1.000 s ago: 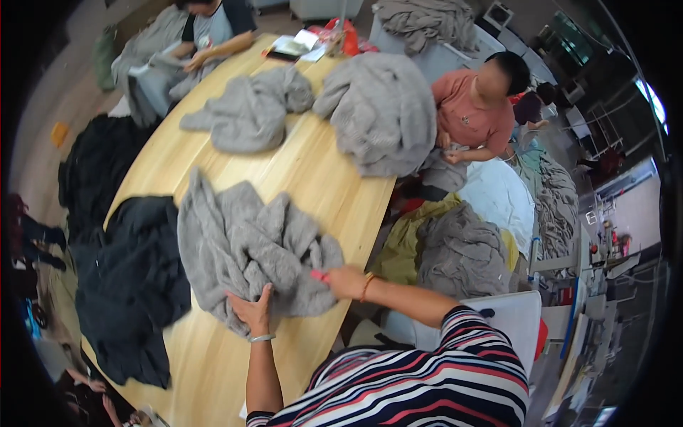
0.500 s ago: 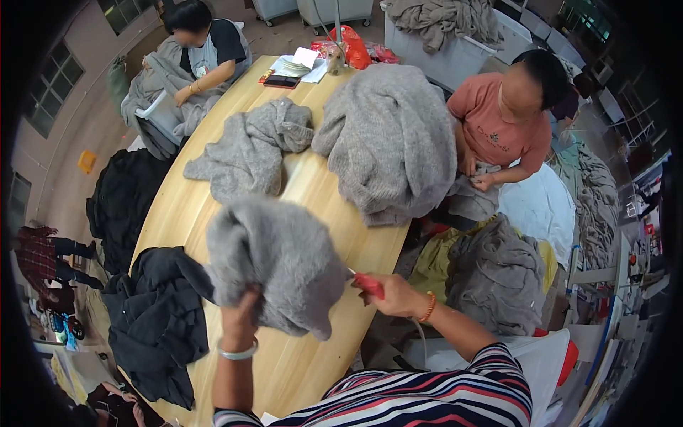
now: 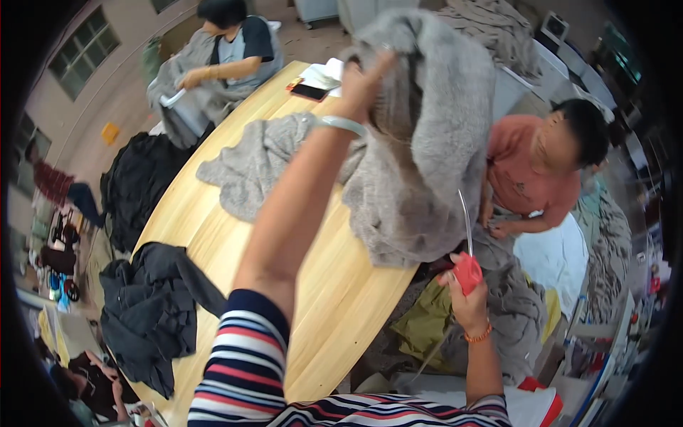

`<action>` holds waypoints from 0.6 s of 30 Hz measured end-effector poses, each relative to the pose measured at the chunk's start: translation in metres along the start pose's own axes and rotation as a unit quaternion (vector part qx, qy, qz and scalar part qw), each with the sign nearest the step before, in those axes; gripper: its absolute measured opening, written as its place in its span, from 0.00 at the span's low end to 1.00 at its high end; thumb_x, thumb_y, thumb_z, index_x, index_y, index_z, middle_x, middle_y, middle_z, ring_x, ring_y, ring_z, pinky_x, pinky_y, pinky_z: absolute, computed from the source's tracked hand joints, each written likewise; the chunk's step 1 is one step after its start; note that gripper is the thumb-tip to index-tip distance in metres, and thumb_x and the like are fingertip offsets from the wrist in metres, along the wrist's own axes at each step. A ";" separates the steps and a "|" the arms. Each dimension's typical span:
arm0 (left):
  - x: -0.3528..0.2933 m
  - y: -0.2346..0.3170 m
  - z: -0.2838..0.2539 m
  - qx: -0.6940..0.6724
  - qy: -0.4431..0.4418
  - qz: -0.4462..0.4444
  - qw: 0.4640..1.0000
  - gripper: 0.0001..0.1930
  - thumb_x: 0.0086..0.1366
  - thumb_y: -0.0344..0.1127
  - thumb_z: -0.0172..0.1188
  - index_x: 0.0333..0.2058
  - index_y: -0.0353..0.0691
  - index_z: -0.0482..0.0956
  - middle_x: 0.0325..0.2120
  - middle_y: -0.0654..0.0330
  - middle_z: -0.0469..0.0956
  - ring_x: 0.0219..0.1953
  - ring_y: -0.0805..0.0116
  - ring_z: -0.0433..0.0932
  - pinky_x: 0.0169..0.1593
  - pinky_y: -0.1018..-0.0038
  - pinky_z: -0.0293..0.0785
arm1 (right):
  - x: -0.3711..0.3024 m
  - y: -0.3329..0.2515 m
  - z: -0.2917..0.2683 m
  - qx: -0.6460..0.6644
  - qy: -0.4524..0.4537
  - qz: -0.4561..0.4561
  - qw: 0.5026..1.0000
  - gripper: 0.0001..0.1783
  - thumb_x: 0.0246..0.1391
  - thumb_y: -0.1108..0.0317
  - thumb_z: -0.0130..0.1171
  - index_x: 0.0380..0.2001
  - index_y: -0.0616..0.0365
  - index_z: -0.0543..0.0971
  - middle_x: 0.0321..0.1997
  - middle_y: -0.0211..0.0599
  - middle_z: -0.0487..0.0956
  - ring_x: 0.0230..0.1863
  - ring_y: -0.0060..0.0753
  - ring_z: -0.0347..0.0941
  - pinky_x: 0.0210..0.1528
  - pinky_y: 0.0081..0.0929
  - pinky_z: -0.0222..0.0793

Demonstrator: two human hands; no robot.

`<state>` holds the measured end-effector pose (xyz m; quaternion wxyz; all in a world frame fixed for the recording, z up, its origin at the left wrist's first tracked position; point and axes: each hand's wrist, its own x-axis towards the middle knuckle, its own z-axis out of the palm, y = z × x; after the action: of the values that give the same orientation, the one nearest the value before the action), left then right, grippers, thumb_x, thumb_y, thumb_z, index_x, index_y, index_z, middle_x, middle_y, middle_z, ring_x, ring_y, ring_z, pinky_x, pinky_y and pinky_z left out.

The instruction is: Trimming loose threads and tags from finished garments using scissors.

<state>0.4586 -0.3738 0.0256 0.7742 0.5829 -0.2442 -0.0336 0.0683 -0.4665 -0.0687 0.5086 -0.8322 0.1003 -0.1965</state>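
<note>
My left arm reaches far forward, and my left hand (image 3: 364, 87) grips a fuzzy grey knit garment (image 3: 455, 107), lifting it above the far part of the table. The cloth hangs down in front of a large heap of grey knitwear (image 3: 388, 235) and hides much of it. Lower and to the right, my right hand (image 3: 469, 304) is closed around a red air blow gun (image 3: 468, 273). Its thin, bent metal nozzle points up toward the hanging garment, and a pale hose trails below. Another grey knit garment (image 3: 245, 153) lies left of the heap.
Dark garments (image 3: 153, 313) lie over the left edge of the wooden table (image 3: 313, 320). A phone (image 3: 309, 92) and papers rest at its far end. One person (image 3: 541, 164) sits at the right, another (image 3: 238, 60) at the far left. Grey knitwear (image 3: 523, 306) is piled beside my right hand.
My left hand has swung the grey garment forward and up, from the near table to over the heap. My right hand with the blow gun has moved right, its nozzle now turned upward.
</note>
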 end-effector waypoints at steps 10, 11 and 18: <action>-0.158 -0.210 -0.147 0.607 0.147 -0.049 0.780 0.35 0.55 0.50 0.65 0.60 0.50 0.65 0.57 0.47 0.64 0.61 0.50 0.60 0.61 0.52 0.53 | -0.032 0.049 -0.010 -0.019 -0.024 0.191 0.981 0.17 0.58 0.73 0.53 0.50 0.67 0.71 0.28 0.38 0.78 0.32 0.28 0.77 0.39 0.25 0.71; -0.170 -0.207 -0.183 0.694 0.152 -0.026 0.703 0.42 0.51 0.50 0.67 0.64 0.54 0.58 0.61 0.47 0.59 0.65 0.44 0.53 0.62 0.46 0.49 | -0.033 0.051 -0.008 -0.016 -0.036 0.195 0.980 0.17 0.57 0.73 0.53 0.50 0.67 0.71 0.28 0.38 0.78 0.32 0.28 0.78 0.38 0.25 0.71; -0.253 -0.176 -0.365 0.766 -0.056 -0.199 0.608 0.22 0.51 0.38 0.60 0.47 0.45 0.76 0.39 0.51 0.78 0.42 0.50 0.75 0.45 0.57 0.71 | -0.042 0.046 0.018 -0.019 -0.123 0.169 0.978 0.19 0.53 0.76 0.52 0.50 0.62 0.73 0.31 0.42 0.80 0.33 0.31 0.80 0.38 0.27 0.73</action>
<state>0.4297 -0.0216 -0.2948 0.0041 0.9946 -0.1017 -0.0205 0.0391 -0.4582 -0.1265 0.5266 -0.8310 0.1795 -0.0018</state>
